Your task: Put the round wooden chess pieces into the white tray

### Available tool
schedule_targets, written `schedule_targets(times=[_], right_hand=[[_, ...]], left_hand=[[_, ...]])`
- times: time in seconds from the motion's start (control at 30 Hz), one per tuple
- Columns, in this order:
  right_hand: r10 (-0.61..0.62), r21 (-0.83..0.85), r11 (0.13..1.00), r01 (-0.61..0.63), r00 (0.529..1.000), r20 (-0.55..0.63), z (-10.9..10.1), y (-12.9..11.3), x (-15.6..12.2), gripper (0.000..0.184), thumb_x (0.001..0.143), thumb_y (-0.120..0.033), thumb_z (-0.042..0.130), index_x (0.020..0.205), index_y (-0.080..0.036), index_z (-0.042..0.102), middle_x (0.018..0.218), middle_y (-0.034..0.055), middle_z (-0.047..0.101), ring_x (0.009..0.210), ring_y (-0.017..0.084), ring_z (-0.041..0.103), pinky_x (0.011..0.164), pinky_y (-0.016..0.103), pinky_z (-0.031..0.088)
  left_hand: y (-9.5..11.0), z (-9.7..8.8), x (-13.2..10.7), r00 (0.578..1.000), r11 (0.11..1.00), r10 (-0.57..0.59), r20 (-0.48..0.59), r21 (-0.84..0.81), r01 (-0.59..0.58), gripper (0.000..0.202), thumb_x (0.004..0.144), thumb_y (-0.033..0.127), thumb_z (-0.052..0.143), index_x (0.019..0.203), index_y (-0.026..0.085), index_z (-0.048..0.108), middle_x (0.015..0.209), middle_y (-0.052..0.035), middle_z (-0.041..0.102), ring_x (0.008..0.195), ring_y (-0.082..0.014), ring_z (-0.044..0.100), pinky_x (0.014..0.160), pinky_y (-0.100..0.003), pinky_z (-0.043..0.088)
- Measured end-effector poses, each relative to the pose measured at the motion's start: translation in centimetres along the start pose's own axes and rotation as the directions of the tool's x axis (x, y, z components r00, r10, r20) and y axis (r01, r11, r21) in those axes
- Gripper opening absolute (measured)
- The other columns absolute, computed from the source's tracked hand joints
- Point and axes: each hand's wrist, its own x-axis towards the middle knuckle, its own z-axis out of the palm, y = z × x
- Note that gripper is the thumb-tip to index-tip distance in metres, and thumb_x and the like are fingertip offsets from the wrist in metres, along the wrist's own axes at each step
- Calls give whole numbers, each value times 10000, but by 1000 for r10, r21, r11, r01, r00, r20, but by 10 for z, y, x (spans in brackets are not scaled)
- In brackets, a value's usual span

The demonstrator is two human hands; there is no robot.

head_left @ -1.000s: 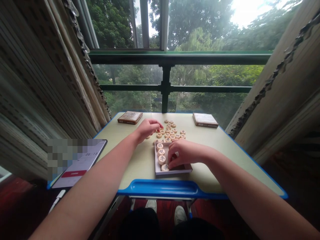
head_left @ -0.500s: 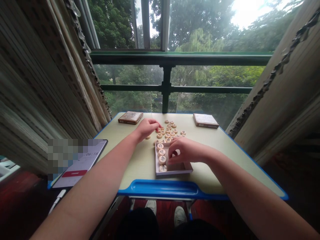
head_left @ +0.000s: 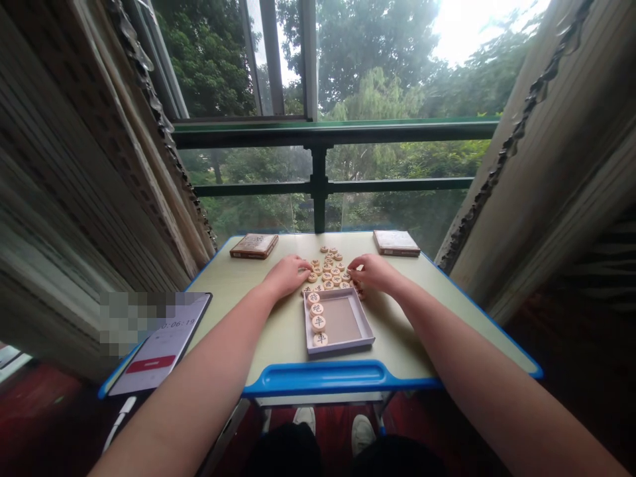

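Head view is showing a pale, blue-edged counter (head_left: 397, 344) spreading beneath the work, with a phone-like device (head_left: 163, 351) lying at its left side. An open box (head_left: 342, 348) is resting near the front edge, while one closed box (head_left: 254, 246) is sitting toward the far left corner and another closed box (head_left: 396, 243) toward the far right. Beyond the open box, the left hand (head_left: 287, 275) and the right hand (head_left: 373, 270) are facing each other, well apart. Smallest of all, four lettered discs (head_left: 318, 324) are standing in a column along the open box's left wall, and a cluster of loose discs (head_left: 326, 276) is lying face up on the counter between the two hands. The left fingers are curving down at the cluster's left side, right by a disc; the right thumb and forefinger are poising close together at its right side. Whether either hand is gripping a disc, one cannot tell. Judging by this, the step in hand is probably picking out discs with both hands; the next move seems to be calling for a light rim pinch, without nudging neighbouring pieces.
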Motion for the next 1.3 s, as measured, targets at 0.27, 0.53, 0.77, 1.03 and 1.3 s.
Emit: schedule_targets(times=[0.27,0.53,0.77,1.03,1.3], right_hand=[[-102,12,994,105,982,-158,9,7,7,243,751,-119,509,866,-207,704,1009,70,631,928,212,528,857,330,384],[-377,20,926,378,925,-45,19,-3,7,290,733,-60,505,860,-220,712,986,34,665,900,180,556,872,342,341],[-355,9,933,359,928,-115,18,-7,6,254,752,-86,510,859,-202,709,979,54,664,891,191,548,865,345,359],[-298,-4,953,302,937,-182,13,-8,4,198,764,-143,530,812,-201,714,904,51,679,885,201,532,849,338,380],[-373,24,925,378,919,-127,16,-11,4,235,790,-175,519,937,-233,692,1018,35,660,968,206,524,887,358,358]], left_hand=[[-1,10,11,981,981,189,-46,-29,-191,316,793,217,423,974,221,682,1088,-42,609,1032,-217,481,965,-360,343],[1,15,9,994,994,108,24,30,-109,442,717,79,403,934,335,689,1237,64,536,1114,-271,370,992,-496,233],[-2,16,12,993,993,118,-1,18,-118,327,810,331,431,1070,331,628,1232,31,538,1082,-245,397,994,-416,259],[-9,13,11,997,995,71,28,-67,-69,273,697,439,574,868,271,704,1180,-21,558,1151,-280,386,1028,-427,232],[-7,16,16,992,957,108,-59,-265,-120,306,790,329,453,939,184,678,1046,-72,629,1008,-209,531,956,-355,360]])
